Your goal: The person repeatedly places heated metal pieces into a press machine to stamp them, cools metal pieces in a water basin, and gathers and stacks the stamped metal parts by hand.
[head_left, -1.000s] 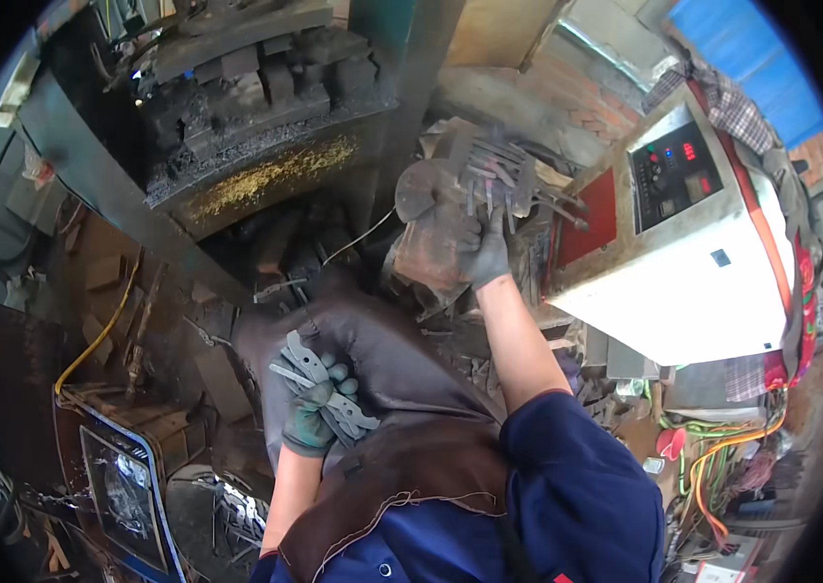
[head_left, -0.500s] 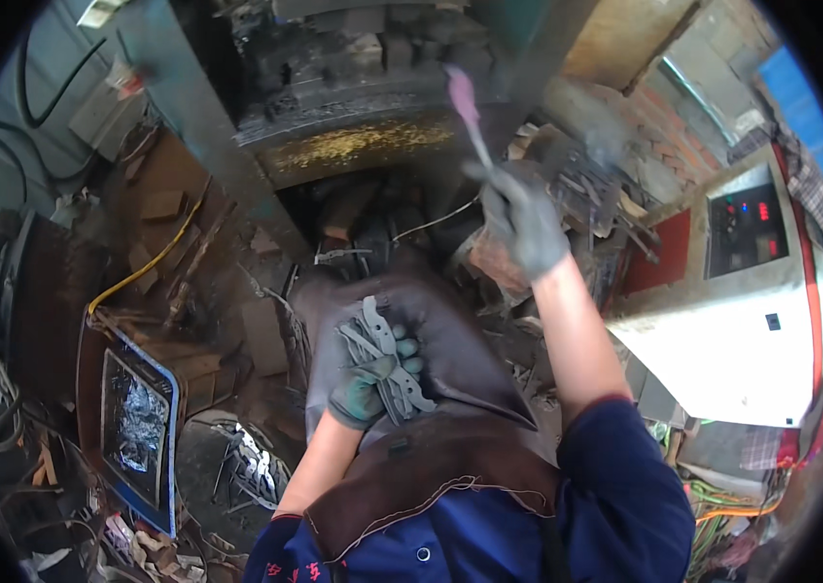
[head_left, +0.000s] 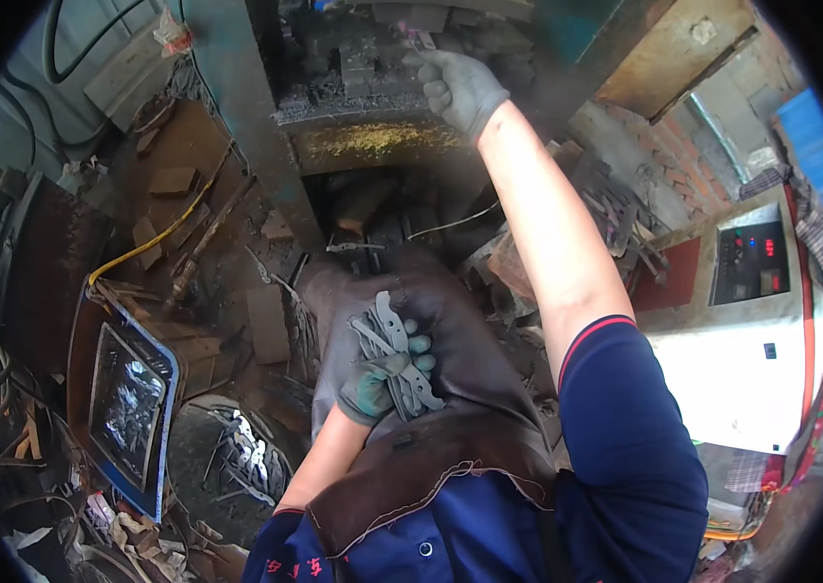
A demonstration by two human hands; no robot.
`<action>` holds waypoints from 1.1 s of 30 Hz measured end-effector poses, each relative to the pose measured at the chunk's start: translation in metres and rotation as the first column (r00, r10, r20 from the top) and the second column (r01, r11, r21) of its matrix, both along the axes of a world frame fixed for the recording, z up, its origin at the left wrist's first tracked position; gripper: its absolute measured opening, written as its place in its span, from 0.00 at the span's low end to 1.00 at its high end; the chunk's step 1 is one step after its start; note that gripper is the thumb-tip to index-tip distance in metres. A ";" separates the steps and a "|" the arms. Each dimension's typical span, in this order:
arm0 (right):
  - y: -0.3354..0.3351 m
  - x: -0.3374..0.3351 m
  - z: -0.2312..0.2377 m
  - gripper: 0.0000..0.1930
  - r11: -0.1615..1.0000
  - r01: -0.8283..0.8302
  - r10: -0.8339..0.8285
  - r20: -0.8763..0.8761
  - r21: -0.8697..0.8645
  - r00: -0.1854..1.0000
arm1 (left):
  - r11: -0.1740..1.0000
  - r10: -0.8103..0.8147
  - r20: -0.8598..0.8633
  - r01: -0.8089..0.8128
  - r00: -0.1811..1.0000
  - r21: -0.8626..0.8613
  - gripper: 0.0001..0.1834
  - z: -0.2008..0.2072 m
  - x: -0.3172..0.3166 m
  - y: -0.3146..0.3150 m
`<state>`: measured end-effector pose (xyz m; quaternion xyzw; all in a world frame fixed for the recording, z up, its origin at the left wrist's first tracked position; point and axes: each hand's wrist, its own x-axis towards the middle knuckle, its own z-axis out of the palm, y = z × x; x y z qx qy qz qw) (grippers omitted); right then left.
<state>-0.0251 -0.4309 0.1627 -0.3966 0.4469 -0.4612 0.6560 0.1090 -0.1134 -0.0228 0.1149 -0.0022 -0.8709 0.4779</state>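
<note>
My left hand [head_left: 372,387], in a grey-green glove, rests on my apron-covered lap and is closed round a bundle of flat grey metal blanks [head_left: 387,335] with notched, curved edges. My right arm stretches far forward. At its end my gloved right hand [head_left: 465,92] is closed on a slim metal piece [head_left: 423,41] with a pinkish glow toward its far end. That piece reaches in over the dark, scaly bed of the press-like machine [head_left: 363,97], and its tip is hard to make out against the blocks there.
To the right stands a pale control cabinet [head_left: 737,360] with a lit display. A blue-rimmed open box [head_left: 173,408] is at the left, beside a heap of shiny metal pieces [head_left: 251,452]. Bricks [head_left: 173,182], a yellow hose [head_left: 163,249] and metal rods [head_left: 615,219] surround me.
My right hand has moved forward and left, carrying the glowing metal piece over the machine bed. My left hand keeps its bundle on my lap. The view has shifted slightly.
</note>
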 end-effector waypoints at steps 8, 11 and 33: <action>0.161 -0.061 -0.044 0.19 0.949 -0.288 0.212 -0.415 -0.131 0.885 | 0.994 0.036 -0.066 -0.043 0.997 -0.103 0.28 0.000 -0.002 -0.003; 0.228 -0.068 -0.087 0.16 0.925 -0.334 0.376 -0.560 0.182 0.738 | 0.995 0.010 -0.069 -0.017 0.998 -0.102 0.27 0.002 -0.005 -0.004; 0.244 -0.127 -0.071 0.07 0.982 0.186 -0.173 -0.285 0.019 0.943 | 0.999 0.006 0.171 0.003 0.985 -0.049 0.18 -0.012 -0.006 -0.001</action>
